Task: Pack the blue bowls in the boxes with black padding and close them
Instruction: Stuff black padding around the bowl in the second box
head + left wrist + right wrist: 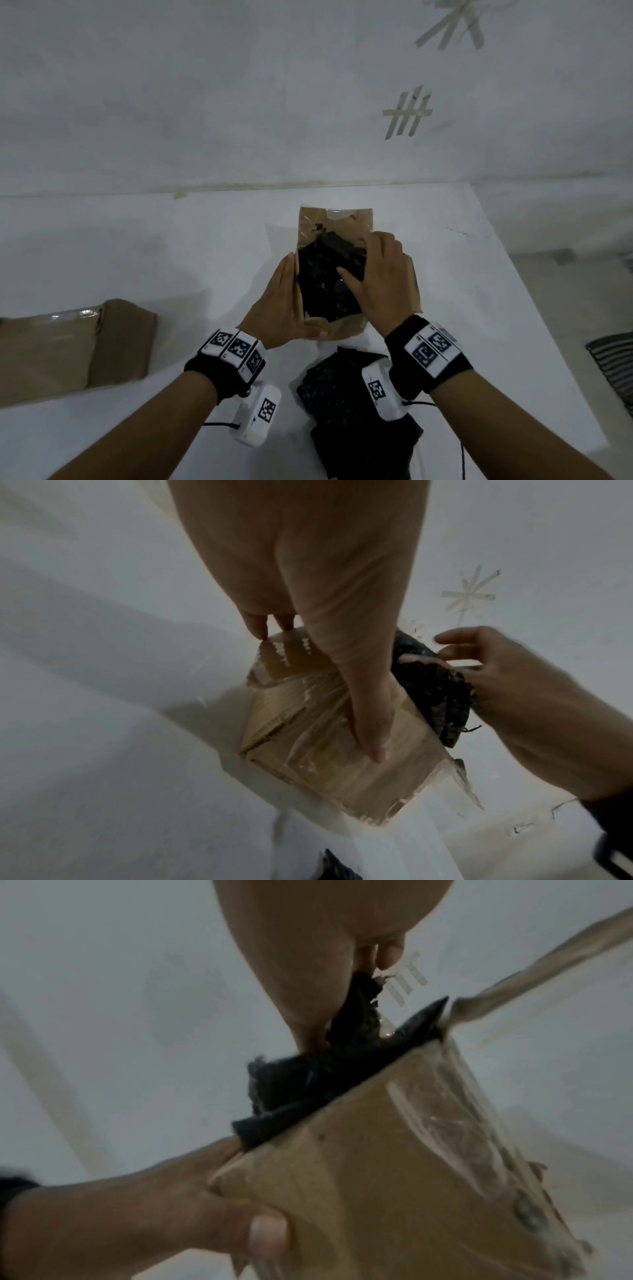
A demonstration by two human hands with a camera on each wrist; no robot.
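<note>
A small brown cardboard box stands open in the middle of the white table, stuffed with black padding. My left hand lies flat against the box's left wall, fingers straight, thumb along the near side. My right hand reaches over the right wall and grips the padding. In the right wrist view its thumb and fingers pinch a bunch of padding above the taped box. The left wrist view shows my thumb straight along the box. No blue bowl is visible.
More loose black padding lies on the table between my wrists. A second, larger cardboard box sits at the left edge. A striped object shows beyond the table's right edge. Tape strips mark the wall behind.
</note>
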